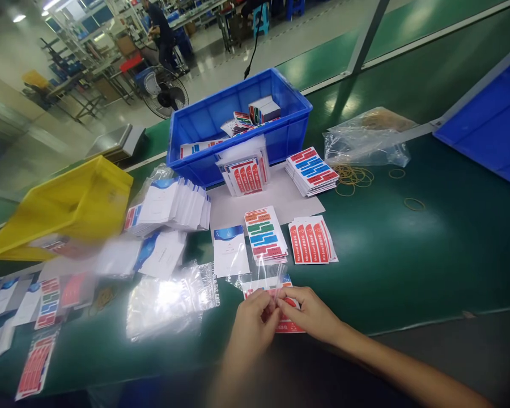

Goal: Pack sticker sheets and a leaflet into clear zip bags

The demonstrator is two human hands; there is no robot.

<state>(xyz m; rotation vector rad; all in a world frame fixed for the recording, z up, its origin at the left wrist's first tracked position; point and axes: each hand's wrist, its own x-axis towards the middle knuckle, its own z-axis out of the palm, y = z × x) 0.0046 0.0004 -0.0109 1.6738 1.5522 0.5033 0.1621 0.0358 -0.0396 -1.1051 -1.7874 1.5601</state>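
Head view: bare green table (408,266) extends right of the hands up to its near edge; the left side is crowded with clear bags (170,303) and cards. Left hand (250,328) and right hand (310,314) both pinch a clear sleeve (266,283) containing red sticker sheets, near the table's front edge, below the multicoloured sticker stack (264,233).

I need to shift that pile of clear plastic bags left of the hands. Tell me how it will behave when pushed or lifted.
The pile of clear plastic bags looks thin and crinkled, so it would probably flop rather than hold shape. Its glossy glare suggests slick film; pushed across the green table, the bags may slide apart. It is likely very light, so lifting by one edge could spill the loose ones.
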